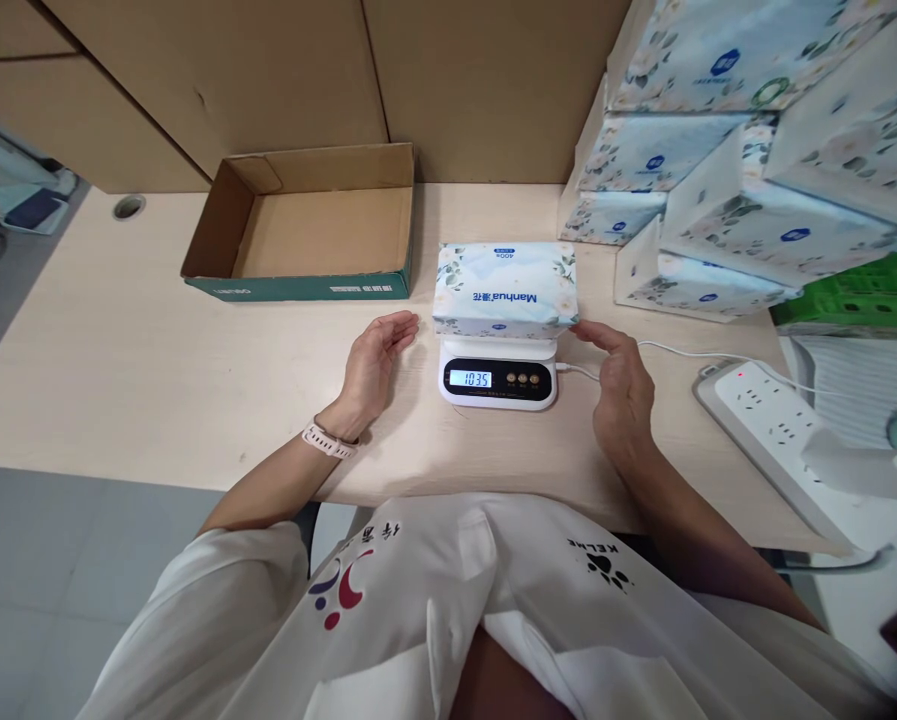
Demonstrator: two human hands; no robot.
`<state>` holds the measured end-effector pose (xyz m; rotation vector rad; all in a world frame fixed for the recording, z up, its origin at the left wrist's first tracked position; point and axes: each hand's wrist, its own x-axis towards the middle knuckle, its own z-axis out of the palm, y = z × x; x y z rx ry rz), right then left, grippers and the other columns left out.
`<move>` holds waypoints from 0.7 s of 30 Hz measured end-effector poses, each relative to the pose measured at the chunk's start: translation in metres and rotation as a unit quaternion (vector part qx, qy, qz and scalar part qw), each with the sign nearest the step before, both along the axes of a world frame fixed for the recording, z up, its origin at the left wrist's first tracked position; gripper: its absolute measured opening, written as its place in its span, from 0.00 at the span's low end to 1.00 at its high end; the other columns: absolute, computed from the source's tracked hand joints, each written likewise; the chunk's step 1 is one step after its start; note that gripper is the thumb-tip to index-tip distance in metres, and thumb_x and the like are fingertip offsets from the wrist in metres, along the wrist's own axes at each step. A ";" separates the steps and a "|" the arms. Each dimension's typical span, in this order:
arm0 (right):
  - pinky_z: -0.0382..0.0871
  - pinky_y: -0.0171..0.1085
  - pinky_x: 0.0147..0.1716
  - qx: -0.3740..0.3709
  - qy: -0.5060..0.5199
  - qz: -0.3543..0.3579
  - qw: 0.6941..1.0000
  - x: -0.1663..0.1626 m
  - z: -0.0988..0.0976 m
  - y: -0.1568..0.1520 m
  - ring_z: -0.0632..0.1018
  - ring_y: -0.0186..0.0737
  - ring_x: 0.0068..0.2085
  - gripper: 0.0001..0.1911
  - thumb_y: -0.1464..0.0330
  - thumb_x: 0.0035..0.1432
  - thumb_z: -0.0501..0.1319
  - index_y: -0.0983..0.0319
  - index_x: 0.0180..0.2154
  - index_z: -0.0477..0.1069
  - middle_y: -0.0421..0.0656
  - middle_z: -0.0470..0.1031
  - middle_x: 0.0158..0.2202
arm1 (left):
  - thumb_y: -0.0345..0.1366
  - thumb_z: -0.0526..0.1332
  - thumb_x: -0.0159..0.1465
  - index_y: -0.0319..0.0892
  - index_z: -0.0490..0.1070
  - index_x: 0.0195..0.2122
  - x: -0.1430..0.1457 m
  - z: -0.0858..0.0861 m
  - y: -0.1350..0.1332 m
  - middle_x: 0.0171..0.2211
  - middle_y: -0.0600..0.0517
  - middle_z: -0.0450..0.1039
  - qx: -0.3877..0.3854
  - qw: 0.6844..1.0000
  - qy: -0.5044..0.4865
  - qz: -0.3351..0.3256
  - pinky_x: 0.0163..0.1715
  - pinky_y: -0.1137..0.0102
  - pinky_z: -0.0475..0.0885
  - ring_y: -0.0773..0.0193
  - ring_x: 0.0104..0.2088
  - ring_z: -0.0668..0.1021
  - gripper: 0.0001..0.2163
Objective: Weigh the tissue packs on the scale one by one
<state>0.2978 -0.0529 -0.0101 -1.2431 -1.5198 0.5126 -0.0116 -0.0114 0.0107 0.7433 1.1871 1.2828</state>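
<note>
A pack of tissues (505,285) with a floral print lies flat on a white digital kitchen scale (497,400), whose lit display reads about 103.5. To the left of the pack is my left hand (377,362), its fingers stretched out and a small gap between it and the pack. My right hand (619,385) is at the pack's lower right corner, fingers extended, the fingertips at or very near the wrapper. Neither hand grips anything. The underside of the pack and most of the weighing plate are hidden.
An open cardboard box (320,235) stands at the back left. Several more tissue packs (658,150) are stacked at the back right, beside a green crate (860,290). A power strip (763,430) lies at the right, and a white cable (688,350) crosses the table (118,380).
</note>
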 end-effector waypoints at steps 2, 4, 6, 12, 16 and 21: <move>0.73 0.59 0.64 -0.001 -0.005 -0.002 1.000 0.000 0.000 0.000 0.81 0.51 0.60 0.27 0.50 0.78 0.49 0.55 0.62 0.78 0.47 0.83 0.58 | 0.40 0.65 0.65 0.42 0.82 0.43 0.000 0.000 0.000 0.49 0.45 0.85 -0.001 1.000 0.002 0.001 0.70 0.54 0.72 0.55 0.55 0.84 0.10; 0.73 0.58 0.64 -0.005 -0.008 -0.004 1.000 0.001 0.001 0.000 0.81 0.50 0.61 0.28 0.49 0.78 0.50 0.55 0.62 0.78 0.47 0.83 0.58 | 0.42 0.64 0.66 0.42 0.82 0.44 0.000 0.000 0.000 0.51 0.44 0.85 -0.001 1.000 0.009 -0.003 0.70 0.55 0.72 0.54 0.57 0.83 0.11; 0.72 0.58 0.66 -0.015 -0.014 0.001 1.000 0.001 0.002 0.000 0.80 0.51 0.63 0.29 0.47 0.77 0.50 0.54 0.63 0.77 0.47 0.82 0.60 | 0.45 0.63 0.67 0.43 0.82 0.46 0.001 0.000 -0.001 0.55 0.43 0.83 0.002 1.000 0.016 -0.009 0.71 0.53 0.71 0.51 0.61 0.82 0.14; 0.58 0.63 0.77 -0.057 -0.033 0.039 0.997 0.002 -0.004 0.003 0.69 0.54 0.75 0.35 0.40 0.74 0.47 0.47 0.72 0.67 0.43 0.71 0.73 | 0.62 0.59 0.71 0.51 0.78 0.60 0.005 0.005 -0.007 0.77 0.52 0.63 0.067 0.996 0.046 -0.048 0.82 0.55 0.50 0.52 0.82 0.55 0.26; 0.53 0.68 0.78 -0.060 -0.055 0.043 0.996 0.003 -0.013 0.006 0.63 0.56 0.79 0.38 0.38 0.73 0.44 0.44 0.75 0.61 0.43 0.66 0.76 | 0.70 0.58 0.68 0.55 0.75 0.65 0.007 0.006 -0.010 0.81 0.58 0.53 0.081 0.990 0.060 -0.095 0.83 0.57 0.42 0.56 0.84 0.46 0.33; 0.48 0.70 0.79 -0.054 -0.077 0.040 0.995 0.004 -0.013 0.006 0.60 0.55 0.80 0.37 0.39 0.74 0.44 0.43 0.76 0.57 0.42 0.62 0.79 | 0.72 0.58 0.67 0.55 0.74 0.66 0.007 0.002 -0.008 0.82 0.57 0.51 0.079 0.990 0.054 -0.101 0.83 0.56 0.41 0.56 0.84 0.45 0.36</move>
